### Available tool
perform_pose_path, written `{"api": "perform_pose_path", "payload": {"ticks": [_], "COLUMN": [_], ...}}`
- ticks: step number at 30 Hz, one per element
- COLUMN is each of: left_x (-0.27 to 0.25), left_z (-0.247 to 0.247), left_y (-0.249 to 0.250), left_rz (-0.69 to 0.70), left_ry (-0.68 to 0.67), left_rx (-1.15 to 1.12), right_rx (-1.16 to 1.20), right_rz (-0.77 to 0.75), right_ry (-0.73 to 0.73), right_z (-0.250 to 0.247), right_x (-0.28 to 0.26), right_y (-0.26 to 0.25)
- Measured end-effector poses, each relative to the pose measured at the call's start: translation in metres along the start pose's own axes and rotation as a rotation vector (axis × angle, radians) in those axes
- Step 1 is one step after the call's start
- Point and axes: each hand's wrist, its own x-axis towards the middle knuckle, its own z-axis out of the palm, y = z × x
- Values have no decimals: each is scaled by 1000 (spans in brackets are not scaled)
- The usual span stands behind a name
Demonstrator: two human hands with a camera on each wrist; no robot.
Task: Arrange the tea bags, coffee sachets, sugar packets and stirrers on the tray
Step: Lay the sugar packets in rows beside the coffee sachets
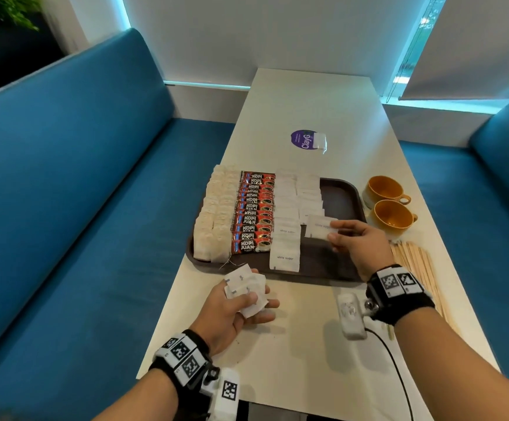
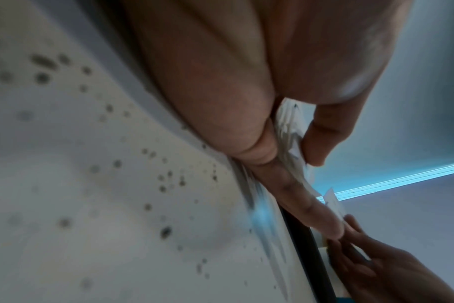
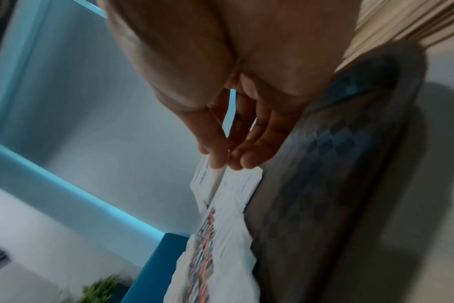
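Observation:
A dark brown tray (image 1: 341, 192) holds rows of tea bags (image 1: 213, 220), red coffee sachets (image 1: 254, 214) and white sugar packets (image 1: 286, 226). My right hand (image 1: 335, 233) pinches one white sugar packet (image 1: 318, 227) just above the tray, at the near end of the second sugar column; in the right wrist view the same packet (image 3: 204, 184) hangs from my fingertips (image 3: 218, 162). My left hand (image 1: 247, 294) grips a small bunch of sugar packets (image 1: 244, 287) over the table in front of the tray, seen also in the left wrist view as packets (image 2: 290, 131). Wooden stirrers (image 1: 414, 268) lie on the table to the right.
Two yellow cups (image 1: 389, 205) stand right of the tray. A purple sticker with a white packet on it (image 1: 309, 140) lies farther up the white table (image 1: 292, 344). Blue benches (image 1: 80, 192) flank both sides. A white device with a cable (image 1: 352, 314) hangs from my right wrist.

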Motion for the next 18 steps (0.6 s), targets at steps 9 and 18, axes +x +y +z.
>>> {"api": "perform_pose_path", "payload": {"ticks": [9, 18], "left_x": [1, 4], "left_z": [0, -2], "left_y": [-1, -1], "left_rz": [-4, -20], "left_ry": [19, 21], "left_rx": [1, -26], "right_rx": [-211, -566], "right_rz": [105, 60], "right_ry": [13, 15], "right_z": [15, 26], "right_x": [82, 95], "right_y": [5, 2]}}
